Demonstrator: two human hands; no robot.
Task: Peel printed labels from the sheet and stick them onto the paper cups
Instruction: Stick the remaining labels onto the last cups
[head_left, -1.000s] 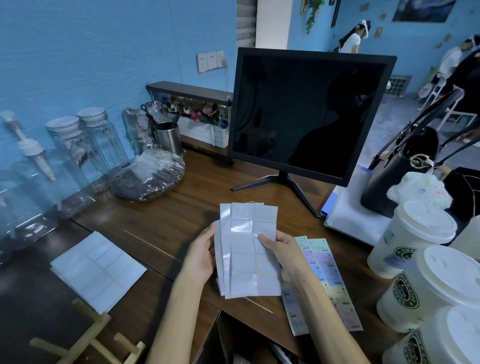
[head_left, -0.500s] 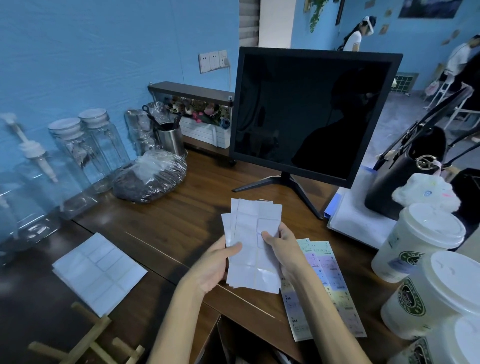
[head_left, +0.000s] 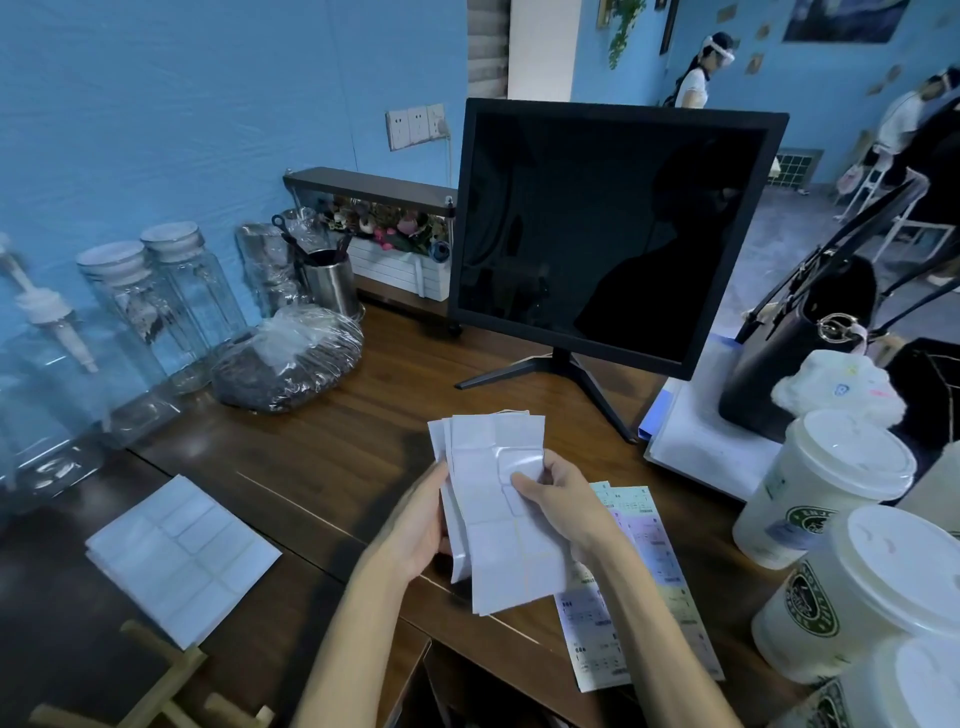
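Left hand (head_left: 415, 525): grips the left edge of a fanned stack of white glossy label sheets (head_left: 498, 509), fingers curled behind it, above the brown wooden tabletop (head_left: 322, 457).
Right hand (head_left: 558, 496): thumb and fingers pinch the top sheet at its right edge, where one label corner looks lifted.
Printed labels: pastel strips of printed paper labels (head_left: 644, 587) lie flat on the tabletop just right of and partly under the held stack.
Paper cups: white lidded paper cups with green round logos (head_left: 810, 493) stand at the right, near edge, well apart from the hands.
Spare sheets: a second white label-sheet pile (head_left: 182, 556) lies at the near left.
Monitor: a black flat screen (head_left: 613, 234) stands beyond the hands.
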